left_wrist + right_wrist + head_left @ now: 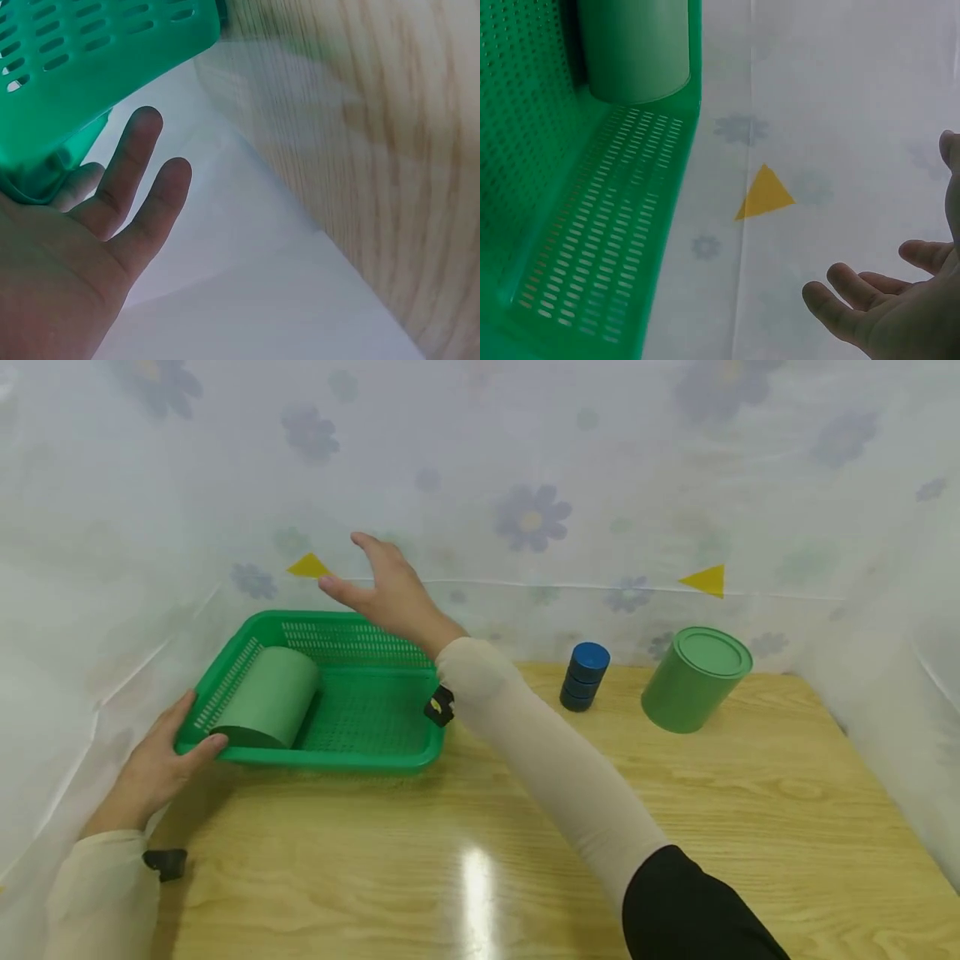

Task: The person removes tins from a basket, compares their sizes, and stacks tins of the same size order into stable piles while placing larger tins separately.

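Observation:
At the left of the head view is a green plastic basket [375, 758] with slotted walls. A light green can [270, 693] lies on its side within it, against the left end. My left hand [153, 768] grips the basket's front left corner, thumb over the rim; in the left wrist view two fingers [124, 165] stretch out past the basket's wall. My right hand [397, 589] is raised over the basket's back rim with fingers spread and nothing in it. In the right wrist view its fingers [832, 311] are apart from the basket.
On the wooden table [555, 860], a dark blue ridged cylinder [583, 677] and another green can [693, 681] stand upright to the right. Floral white sheeting [450, 468] encloses the back and sides, with yellow triangles [705, 581] on the back sheet.

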`<state>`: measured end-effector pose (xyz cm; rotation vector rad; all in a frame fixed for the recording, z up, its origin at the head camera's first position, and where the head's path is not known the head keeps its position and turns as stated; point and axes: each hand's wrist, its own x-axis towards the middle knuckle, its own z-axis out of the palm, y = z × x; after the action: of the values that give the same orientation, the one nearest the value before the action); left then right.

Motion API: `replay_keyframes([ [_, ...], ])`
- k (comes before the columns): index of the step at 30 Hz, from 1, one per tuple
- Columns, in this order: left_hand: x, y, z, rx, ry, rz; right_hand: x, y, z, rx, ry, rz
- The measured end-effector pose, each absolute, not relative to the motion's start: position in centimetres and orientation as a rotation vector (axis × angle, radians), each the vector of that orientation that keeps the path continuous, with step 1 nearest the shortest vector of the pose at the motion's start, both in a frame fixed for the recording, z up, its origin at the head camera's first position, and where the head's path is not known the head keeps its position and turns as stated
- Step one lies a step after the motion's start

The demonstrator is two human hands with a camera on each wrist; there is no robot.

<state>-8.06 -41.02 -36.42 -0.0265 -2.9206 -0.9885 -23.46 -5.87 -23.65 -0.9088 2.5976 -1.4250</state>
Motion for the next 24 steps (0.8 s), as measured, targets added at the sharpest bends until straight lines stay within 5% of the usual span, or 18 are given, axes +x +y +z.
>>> replay_keyframes([
  [24,-8.4,-39.1,-36.0,-0.077,-2.983,-0.968,-23.2,-12.9,-30.7,-0.882,2.094,-1.132],
])
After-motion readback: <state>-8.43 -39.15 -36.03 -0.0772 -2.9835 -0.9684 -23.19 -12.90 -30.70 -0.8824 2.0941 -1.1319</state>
